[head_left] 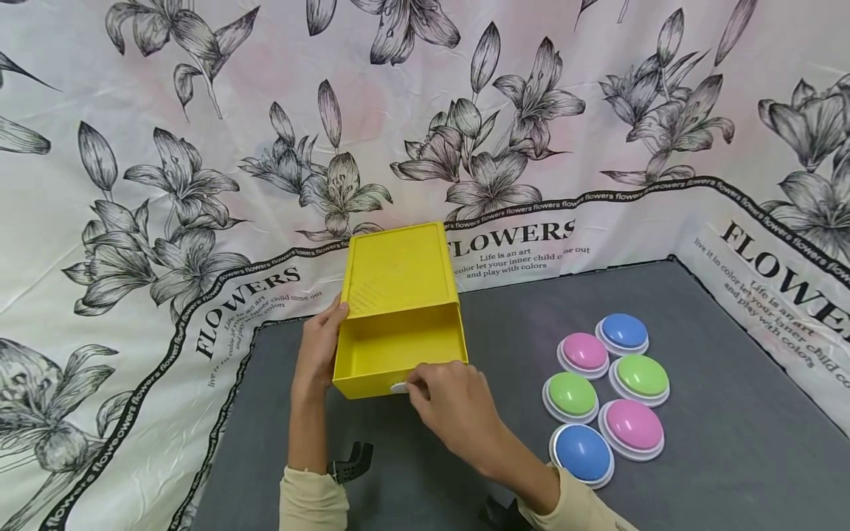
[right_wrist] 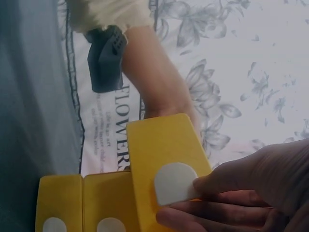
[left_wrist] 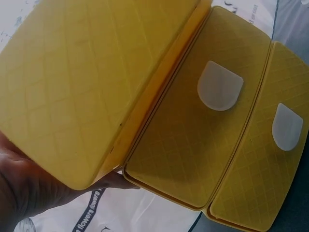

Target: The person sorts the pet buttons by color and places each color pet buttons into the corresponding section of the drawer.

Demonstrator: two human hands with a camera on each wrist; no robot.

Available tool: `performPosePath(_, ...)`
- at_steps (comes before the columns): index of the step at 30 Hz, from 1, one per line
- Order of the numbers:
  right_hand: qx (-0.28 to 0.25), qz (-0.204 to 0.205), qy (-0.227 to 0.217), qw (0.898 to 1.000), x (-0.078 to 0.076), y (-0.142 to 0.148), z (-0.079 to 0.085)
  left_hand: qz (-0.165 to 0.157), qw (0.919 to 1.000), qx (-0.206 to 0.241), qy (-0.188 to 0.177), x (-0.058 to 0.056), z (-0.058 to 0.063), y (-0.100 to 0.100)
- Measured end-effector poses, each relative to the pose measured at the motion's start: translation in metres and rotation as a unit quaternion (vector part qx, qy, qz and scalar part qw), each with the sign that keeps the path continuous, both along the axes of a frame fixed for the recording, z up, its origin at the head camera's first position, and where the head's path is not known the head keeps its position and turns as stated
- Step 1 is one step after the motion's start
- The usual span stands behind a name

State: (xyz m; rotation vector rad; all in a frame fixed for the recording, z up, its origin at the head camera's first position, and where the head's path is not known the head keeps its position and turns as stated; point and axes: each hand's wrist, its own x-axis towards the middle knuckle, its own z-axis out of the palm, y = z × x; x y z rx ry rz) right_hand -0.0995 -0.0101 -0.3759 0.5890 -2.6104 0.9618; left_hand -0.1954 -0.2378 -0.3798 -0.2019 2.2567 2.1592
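Observation:
A yellow drawer box stands in front of me on the dark table, its top drawer pulled out and with nothing inside. My right hand pinches the white tab handle on that drawer's front between thumb and fingers. Along the box's left side rests my left hand, its fingertips right at the top edge. In the left wrist view the drawer hides much of my left hand. Below the pulled-out drawer, a middle drawer and a bottom drawer are closed, each with a white tab.
Several domed round buttons with white rims lie to the right: blue, pink, green and others. Behind the dark table hangs a white flower-printed cloth.

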Motion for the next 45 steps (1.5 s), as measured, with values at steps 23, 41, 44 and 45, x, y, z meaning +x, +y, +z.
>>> performPosePath(23, -0.013, -0.252, 0.129, 0.959, -0.077, 0.119, -0.020, -0.007, 0.9988, -0.048, -0.001, 0.001, -0.004, 0.000)
performPosePath(41, 0.181, -0.118, -0.268, 0.939, -0.111, 0.208, -0.080, -0.009, 0.9974, -0.072, 0.006, 0.004, -0.006, -0.003)
performPosePath(44, 0.173, -0.117, -0.275, 0.939, -0.112, 0.208, -0.083, -0.009, 0.9973, -0.072, 0.006, 0.004, -0.006, -0.003)
performPosePath(45, 0.170, -0.117, -0.278, 0.938, -0.112, 0.208, -0.084, -0.010, 0.9975, -0.070, 0.005, 0.004, -0.007, -0.003)
